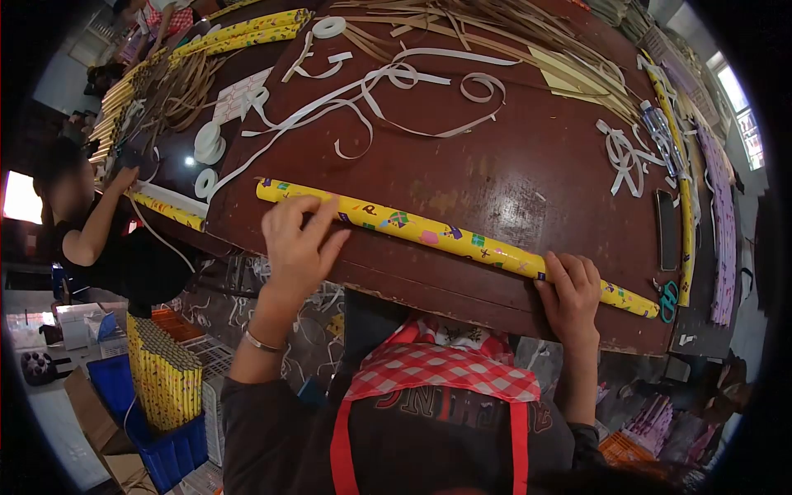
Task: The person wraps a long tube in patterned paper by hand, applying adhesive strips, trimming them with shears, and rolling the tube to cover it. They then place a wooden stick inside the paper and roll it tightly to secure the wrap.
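A long yellow roll of printed wrapping paper (445,237) lies slantwise along the near part of the brown table, its left end farther from me. Near that left end, my left hand (295,239) grips the roll, fingertips on top and thumb at the near side. My right hand (571,289) is closed over the roll toward its right end, fingers bent across it. Both palms are turned away, so the undersides of the fingers are hidden. Teal-handled scissors (668,301) lie just beyond the roll's right tip.
Loose white tape strips (388,78) curl across the table (528,173). White tape rolls (209,144) stand at the left, a dark phone (665,229) at the right. Brown strips (495,21) pile at the back. A co-worker (91,223) handles another yellow roll. A blue crate (177,450) holds several upright rolls.
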Motion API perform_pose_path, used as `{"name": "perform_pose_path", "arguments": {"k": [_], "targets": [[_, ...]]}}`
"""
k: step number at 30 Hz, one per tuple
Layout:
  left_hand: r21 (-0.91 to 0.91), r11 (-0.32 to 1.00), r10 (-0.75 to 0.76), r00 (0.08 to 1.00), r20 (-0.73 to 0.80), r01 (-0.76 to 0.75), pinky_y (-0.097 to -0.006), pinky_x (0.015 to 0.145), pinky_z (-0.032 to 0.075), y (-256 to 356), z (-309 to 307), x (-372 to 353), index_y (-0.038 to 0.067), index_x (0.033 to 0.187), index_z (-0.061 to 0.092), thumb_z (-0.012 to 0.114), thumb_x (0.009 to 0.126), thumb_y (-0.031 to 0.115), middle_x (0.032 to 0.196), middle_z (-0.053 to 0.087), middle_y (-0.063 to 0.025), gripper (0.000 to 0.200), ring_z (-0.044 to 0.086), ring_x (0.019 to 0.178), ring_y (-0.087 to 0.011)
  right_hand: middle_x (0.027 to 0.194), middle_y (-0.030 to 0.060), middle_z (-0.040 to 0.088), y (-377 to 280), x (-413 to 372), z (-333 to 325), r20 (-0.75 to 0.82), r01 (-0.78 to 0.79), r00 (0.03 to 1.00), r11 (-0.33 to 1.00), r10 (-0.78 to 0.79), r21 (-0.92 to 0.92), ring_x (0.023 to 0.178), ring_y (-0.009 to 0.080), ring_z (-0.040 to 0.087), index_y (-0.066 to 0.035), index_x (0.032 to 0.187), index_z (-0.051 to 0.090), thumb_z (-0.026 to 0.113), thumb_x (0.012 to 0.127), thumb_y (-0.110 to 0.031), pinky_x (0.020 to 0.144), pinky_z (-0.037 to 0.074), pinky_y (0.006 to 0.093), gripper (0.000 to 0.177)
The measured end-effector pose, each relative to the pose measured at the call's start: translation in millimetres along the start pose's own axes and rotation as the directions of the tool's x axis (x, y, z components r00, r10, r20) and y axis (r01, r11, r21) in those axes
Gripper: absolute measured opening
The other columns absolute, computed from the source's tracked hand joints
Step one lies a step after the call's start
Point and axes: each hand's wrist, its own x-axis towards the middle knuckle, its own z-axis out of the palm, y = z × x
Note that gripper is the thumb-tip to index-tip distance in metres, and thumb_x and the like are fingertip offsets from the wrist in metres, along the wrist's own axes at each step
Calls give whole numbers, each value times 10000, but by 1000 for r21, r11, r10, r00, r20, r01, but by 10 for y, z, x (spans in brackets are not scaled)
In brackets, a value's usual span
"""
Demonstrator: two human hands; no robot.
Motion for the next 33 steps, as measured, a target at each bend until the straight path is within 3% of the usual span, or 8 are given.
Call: {"name": "perform_pose_path", "arguments": {"k": [4,17,23,27,29,30,31,33], "targets": [[222,971,-114,990,86,93,-493,1028,333,-253,-72,68,58,1288,609,785,785,292,1314,541,-105,582,479,1254,-326,1036,121,629,14,4,-4,1,6,1000,1000,-6,-8,925,322,593,-31,1149,663,767,747,-128,789,480,447,426],[191,976,-128,983,134,101,-627,1086,272,-180,-85,-145,183,1284,653,743,838,278,1411,516,-90,464,432,1352,-338,1027,117,635,16,0,1,8,-5,1000,1000,5,-11,918,320,600,-44,1152,659,789,715,-124,790,478,447,463],[-83,996,17,998,61,-12,-534,1052,385,-57,-124,-357,49,1185,667,715,861,158,1236,652,-112,345,562,1231,-376,1021,108,632,15,-4,-6,22,34,999,999,-33,-30,928,312,599,-50,1147,647,796,697,-102,789,471,446,477],[-645,709,-523,827,-209,286,-441,1018,422,76,71,-481,10,1265,553,621,959,152,1372,526,-92,344,538,1215,-247,1023,106,630,-21,-24,-45,-69,87,993,993,-93,-79,926,312,596,-51,1145,643,805,677,-86,785,464,446,497],[-972,182,-923,367,-116,150,-441,1045,392,130,44,-297,56,1380,443,538,1015,282,1410,466,-65,439,482,1264,-232,1031,111,631,-44,-24,-71,-143,90,985,994,-99,-70,923,316,594,-52,1148,638,812,661,-76,778,460,445,518],[-986,78,-962,271,-35,149,-505,1107,310,109,20,-188,69,1472,334,421,1042,485,1442,428,-118,604,408,1333,-293,1031,111,631,-62,-22,-92,-148,96,983,993,-105,-69,923,316,594,-52,1148,638,812,661,-76,778,460,445,518],[-986,83,-962,270,-42,143,-505,1107,310,81,-18,-112,69,1472,334,421,1042,485,1442,428,-118,604,408,1333,-293,1034,115,632,-89,-17,-120,-163,92,982,994,-99,-52,921,318,594,-49,1145,639,814,659,-76,772,459,445,517],[-930,-339,-874,412,257,-141,-509,1094,329,25,-92,-18,66,1456,369,490,998,550,1449,429,-122,677,404,1351,-314,1037,119,632,-136,17,-166,-185,92,978,995,-97,-36,919,319,594,-47,1141,641,815,656,-75,765,459,445,516]]}}
